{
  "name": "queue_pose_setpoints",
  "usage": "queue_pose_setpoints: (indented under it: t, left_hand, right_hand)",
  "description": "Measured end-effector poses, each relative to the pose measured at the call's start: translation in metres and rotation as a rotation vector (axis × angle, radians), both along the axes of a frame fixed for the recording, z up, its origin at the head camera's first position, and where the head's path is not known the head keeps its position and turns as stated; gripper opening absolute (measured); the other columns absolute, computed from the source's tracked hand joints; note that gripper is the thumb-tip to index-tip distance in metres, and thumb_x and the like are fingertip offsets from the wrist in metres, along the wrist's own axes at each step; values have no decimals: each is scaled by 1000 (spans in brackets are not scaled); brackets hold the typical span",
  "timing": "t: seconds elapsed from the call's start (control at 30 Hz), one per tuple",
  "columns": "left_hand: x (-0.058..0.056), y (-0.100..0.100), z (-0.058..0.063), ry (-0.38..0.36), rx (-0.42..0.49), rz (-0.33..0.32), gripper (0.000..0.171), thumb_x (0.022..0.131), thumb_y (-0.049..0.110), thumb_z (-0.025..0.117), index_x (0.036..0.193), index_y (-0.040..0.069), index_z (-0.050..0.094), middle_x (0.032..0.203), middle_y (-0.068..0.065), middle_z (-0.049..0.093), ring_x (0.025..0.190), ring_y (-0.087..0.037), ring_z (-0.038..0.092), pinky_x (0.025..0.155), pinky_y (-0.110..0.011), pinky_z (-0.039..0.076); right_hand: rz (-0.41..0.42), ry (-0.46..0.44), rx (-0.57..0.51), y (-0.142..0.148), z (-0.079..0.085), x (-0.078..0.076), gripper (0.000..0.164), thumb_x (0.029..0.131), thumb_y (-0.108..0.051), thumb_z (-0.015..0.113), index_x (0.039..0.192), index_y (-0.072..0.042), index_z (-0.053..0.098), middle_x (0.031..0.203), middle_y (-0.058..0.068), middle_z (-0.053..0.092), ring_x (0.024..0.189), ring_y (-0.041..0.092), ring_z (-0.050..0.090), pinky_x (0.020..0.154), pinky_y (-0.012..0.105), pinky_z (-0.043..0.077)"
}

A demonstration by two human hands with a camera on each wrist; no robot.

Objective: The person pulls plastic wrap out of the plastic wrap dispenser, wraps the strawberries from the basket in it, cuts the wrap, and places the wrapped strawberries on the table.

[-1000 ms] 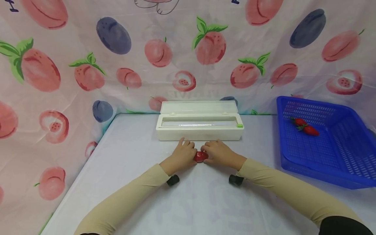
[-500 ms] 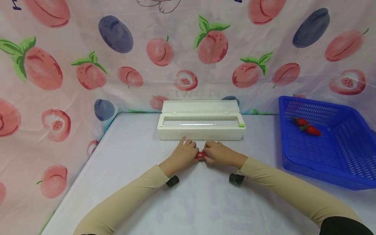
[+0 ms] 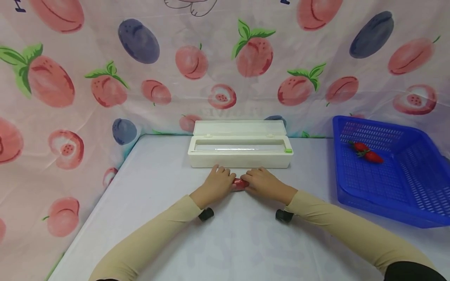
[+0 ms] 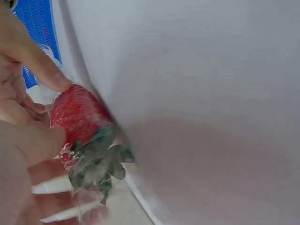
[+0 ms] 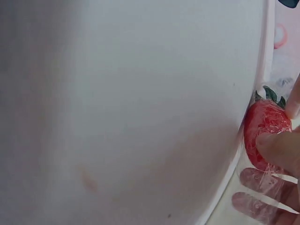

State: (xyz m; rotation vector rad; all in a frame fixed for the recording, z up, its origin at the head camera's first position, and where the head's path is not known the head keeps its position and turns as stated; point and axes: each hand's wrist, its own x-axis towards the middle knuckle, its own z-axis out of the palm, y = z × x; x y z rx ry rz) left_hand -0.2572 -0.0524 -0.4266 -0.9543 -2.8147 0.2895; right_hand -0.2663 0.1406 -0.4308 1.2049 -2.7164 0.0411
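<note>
A red strawberry (image 3: 240, 184) wrapped in clear cling film is held between both hands just above the white table, its green leaves (image 4: 98, 159) pressed under the film in the left wrist view. My left hand (image 3: 216, 182) pinches the leafy end, thumb on the near side and fingers behind. My right hand (image 3: 265, 183) grips the other end, its thumb (image 5: 276, 147) on the red flesh in the right wrist view. Loose film spreads over the fingers behind the fruit. Right behind the hands stands a white cling film dispenser (image 3: 240, 159), its lid (image 3: 240, 128) raised.
A blue plastic basket (image 3: 383, 210) stands to the right, with two bare strawberries (image 3: 367, 152) lying in it. The dispenser carries a green slider (image 3: 288, 150) at its right end. A fruit-printed cloth (image 3: 218, 58) hangs behind the table (image 3: 242, 242).
The strawberry has turned slightly and risen a little in the head view between the hands. Both hands have shifted only slightly, fingers moving on the film. The dispenser and basket stay put.
</note>
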Motion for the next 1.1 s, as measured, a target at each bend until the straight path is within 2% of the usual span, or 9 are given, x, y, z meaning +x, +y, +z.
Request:
queue_pose_setpoints:
  t: [0.13, 0.23, 0.37, 0.47, 0.6, 0.83, 1.0, 1.1]
  left_hand:
    - [1, 0, -2, 118, 8, -67, 33, 87, 37, 63, 110, 15, 60, 102, -3, 63, 102, -21, 57, 98, -39, 41]
    - [1, 1, -2, 100, -8, -65, 40, 84, 40, 66, 115, 15, 60, 106, -4, 62, 105, -22, 56, 100, -40, 40]
    - [0, 1, -2, 10, -51, -26, 52, 84, 46, 65, 123, 13, 58, 115, -5, 62, 113, -23, 54, 106, -42, 36]
    - [0, -1, -2, -20, -66, -9, 50, 84, 46, 64, 121, 12, 60, 115, -5, 62, 114, -24, 54, 107, -43, 35]
    - [0, -4, -3, -6, -64, 6, 44, 85, 44, 63, 113, 10, 64, 110, -5, 63, 110, -23, 56, 105, -41, 36]
    - [1, -5, -4, 11, -53, 32, 41, 91, 44, 55, 110, 10, 65, 107, -5, 64, 107, -23, 56, 103, -42, 37]
    - [1, -4, -5, 49, -3, 55, 40, 94, 45, 49, 96, 12, 70, 102, -5, 66, 108, -25, 57, 105, -47, 35]
    - [1, -3, -5, 67, 12, 76, 40, 95, 44, 47, 89, 13, 72, 99, -6, 67, 107, -26, 57, 105, -48, 35]
  right_hand:
    - [-23, -9, 15, 0, -1, -1, 21, 87, -20, 64, 105, -8, 65, 93, 4, 67, 91, 23, 62, 80, 42, 47]
    - [-38, -15, 43, 1, -4, -3, 24, 89, -25, 61, 106, -8, 65, 92, 5, 64, 89, 23, 61, 78, 42, 47]
    - [-40, -51, 80, 4, -6, -3, 35, 87, -35, 64, 109, -8, 64, 98, 7, 61, 92, 23, 59, 80, 43, 47]
    - [-39, -68, 81, 8, -7, -4, 31, 86, -31, 66, 109, -10, 65, 99, 7, 62, 92, 23, 59, 79, 42, 47]
    - [-68, -68, 68, 13, -9, -6, 21, 88, -23, 64, 105, -12, 68, 96, 4, 65, 89, 20, 61, 78, 41, 48]
    - [-81, -51, 27, 13, -5, -4, 14, 90, -20, 60, 93, -11, 70, 84, 2, 64, 80, 17, 60, 74, 38, 48]
    - [-92, -43, -1, 12, -2, -1, 15, 91, -19, 58, 85, -10, 68, 78, 2, 64, 76, 19, 62, 71, 39, 48]
    - [-110, -79, -6, 11, -2, 0, 19, 91, -23, 58, 79, -11, 66, 75, 1, 65, 72, 16, 61, 68, 38, 47]
